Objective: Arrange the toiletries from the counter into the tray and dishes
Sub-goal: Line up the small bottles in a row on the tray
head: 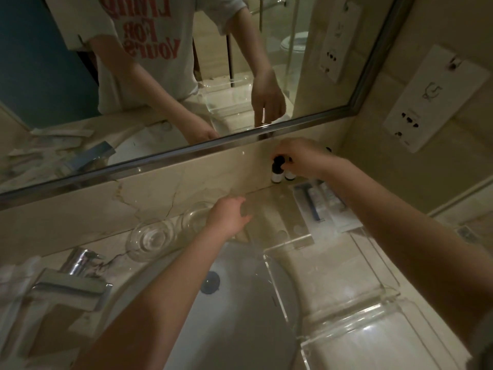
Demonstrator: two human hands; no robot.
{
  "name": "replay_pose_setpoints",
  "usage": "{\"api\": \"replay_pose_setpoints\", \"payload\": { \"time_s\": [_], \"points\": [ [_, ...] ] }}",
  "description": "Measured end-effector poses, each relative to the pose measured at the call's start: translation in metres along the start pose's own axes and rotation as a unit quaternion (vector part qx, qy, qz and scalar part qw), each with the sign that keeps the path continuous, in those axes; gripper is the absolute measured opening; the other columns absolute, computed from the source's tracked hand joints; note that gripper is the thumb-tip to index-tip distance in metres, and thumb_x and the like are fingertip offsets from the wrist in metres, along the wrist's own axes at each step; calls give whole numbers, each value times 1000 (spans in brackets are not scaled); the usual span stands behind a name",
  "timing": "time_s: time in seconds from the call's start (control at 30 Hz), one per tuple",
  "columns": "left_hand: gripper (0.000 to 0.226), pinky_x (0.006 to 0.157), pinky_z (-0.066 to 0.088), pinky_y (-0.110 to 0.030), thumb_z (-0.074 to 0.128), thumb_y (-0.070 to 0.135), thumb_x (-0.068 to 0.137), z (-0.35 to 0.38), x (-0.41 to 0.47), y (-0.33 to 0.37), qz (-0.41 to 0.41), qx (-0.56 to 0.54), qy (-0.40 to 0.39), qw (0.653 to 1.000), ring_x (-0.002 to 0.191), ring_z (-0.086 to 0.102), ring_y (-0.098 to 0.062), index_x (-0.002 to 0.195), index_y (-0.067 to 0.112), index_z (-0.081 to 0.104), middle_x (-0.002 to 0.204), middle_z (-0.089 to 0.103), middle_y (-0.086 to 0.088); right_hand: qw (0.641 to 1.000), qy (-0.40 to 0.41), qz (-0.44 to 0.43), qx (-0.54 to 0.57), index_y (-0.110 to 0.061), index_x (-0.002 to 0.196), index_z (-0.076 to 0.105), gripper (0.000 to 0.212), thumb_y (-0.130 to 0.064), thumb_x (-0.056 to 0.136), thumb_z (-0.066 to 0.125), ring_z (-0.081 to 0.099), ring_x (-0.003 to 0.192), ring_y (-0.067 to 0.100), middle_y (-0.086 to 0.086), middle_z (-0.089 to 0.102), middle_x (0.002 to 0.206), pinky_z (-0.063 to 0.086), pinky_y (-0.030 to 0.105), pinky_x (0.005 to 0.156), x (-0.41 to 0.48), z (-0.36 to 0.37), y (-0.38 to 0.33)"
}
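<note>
The small bottles (278,170) stand upright against the far wall below the mirror (186,76), just beyond the clear tray (282,236) at far right of the counter. The right hand (301,158) is closed over their dark caps, grasping them from above. The left hand (229,217) rests with fingers loosely spread on the tray's left edge, holding nothing, beside two glass dishes (152,239). The bottles are probably light, rigid and smooth-sided; gripping by the cap or shoulder is advisable. The dishes are likely fragile and slippery.
</note>
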State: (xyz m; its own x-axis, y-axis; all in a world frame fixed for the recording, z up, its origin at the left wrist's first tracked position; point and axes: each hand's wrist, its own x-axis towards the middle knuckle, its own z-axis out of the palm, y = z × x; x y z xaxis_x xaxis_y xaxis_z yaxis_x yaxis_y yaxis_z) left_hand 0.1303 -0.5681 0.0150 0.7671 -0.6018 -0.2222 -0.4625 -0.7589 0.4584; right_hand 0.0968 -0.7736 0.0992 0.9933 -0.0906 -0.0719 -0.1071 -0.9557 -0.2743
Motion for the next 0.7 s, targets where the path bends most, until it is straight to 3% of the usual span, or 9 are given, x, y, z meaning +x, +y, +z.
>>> {"api": "replay_pose_setpoints", "payload": {
  "time_s": [0.1, 0.23, 0.4, 0.57, 0.7],
  "points": [
    [50, 103, 40, -35, 63, 31, 84, 11, 5, -2, 36, 71, -31, 996, 125, 44, -29, 130, 14, 52, 136, 51, -10, 1000, -2, 22, -20, -22, 121, 57, 33, -14, 90, 55, 59, 93, 19, -3, 60, 113, 51, 34, 75, 6, 1, 10],
    [40, 98, 42, -37, 60, 32, 85, 21, 8, -3, 54, 113, -42, 991, 122, 43, -28, 118, 8, 58, 124, 53, -9, 998, -4, 5, -65, -22, 112, 62, 26, -13, 88, 56, 59, 100, 22, 2, 63, 114, 47, 31, 78, 14, 9, 14],
    [44, 103, 39, -38, 60, 31, 86, 24, 11, -3, 55, 123, -37, 990, 128, 40, -27, 124, 10, 55, 137, 46, -8, 997, -10, 3, -74, -21, 112, 64, 24, -17, 90, 54, 58, 103, 23, 3, 63, 114, 47, 34, 80, 19, 20, 15],
    [42, 94, 45, -36, 61, 32, 83, 20, 14, -5, 54, 111, -42, 991, 118, 48, -28, 119, 11, 58, 123, 54, -9, 998, -7, 8, -68, -21, 114, 63, 25, -17, 91, 53, 58, 103, 22, 2, 64, 115, 50, 35, 85, 21, 25, 14],
    [43, 95, 45, -39, 61, 33, 83, 19, 13, -4, 50, 107, -52, 992, 118, 49, -28, 121, 12, 58, 124, 54, -8, 998, -11, 8, -61, -22, 118, 61, 29, -16, 90, 54, 58, 106, 23, 2, 63, 119, 47, 33, 84, 18, 24, 14]
  ]
}}
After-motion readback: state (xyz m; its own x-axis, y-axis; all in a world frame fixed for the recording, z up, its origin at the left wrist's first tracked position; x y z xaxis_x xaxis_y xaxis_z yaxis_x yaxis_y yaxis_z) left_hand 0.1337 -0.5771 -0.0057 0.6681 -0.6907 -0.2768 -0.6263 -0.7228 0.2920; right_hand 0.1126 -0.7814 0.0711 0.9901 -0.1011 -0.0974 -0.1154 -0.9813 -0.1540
